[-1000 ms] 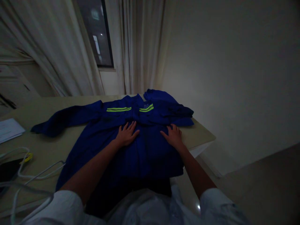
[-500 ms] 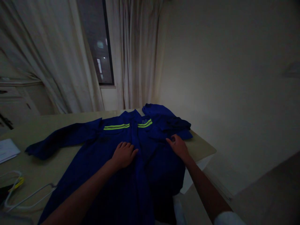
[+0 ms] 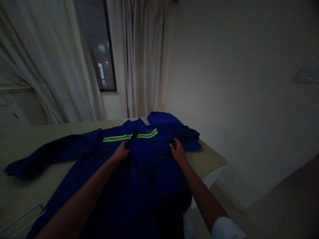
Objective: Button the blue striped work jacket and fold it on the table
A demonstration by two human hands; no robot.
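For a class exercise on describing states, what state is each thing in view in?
Blue work jacket: spread out, creased; fastening unclear.
Sleeve at picture left: extended.
Sleeve at picture right: bunched.
Left hand: fingers curled, at jacket front.
Right hand: fingers curled, at jacket cloth.
Curtains: parted.
Window: dark beyond.

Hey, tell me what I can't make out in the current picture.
In the head view:
- Lettering on the blue jacket: too small and dark to read.
- Jacket's near end: partly cut off by the bottom edge.
- Left hand: its fingertips are lost in shadow.
- White wire: cut off by the left edge.
- Pale wall object: blurred, cut off at right.
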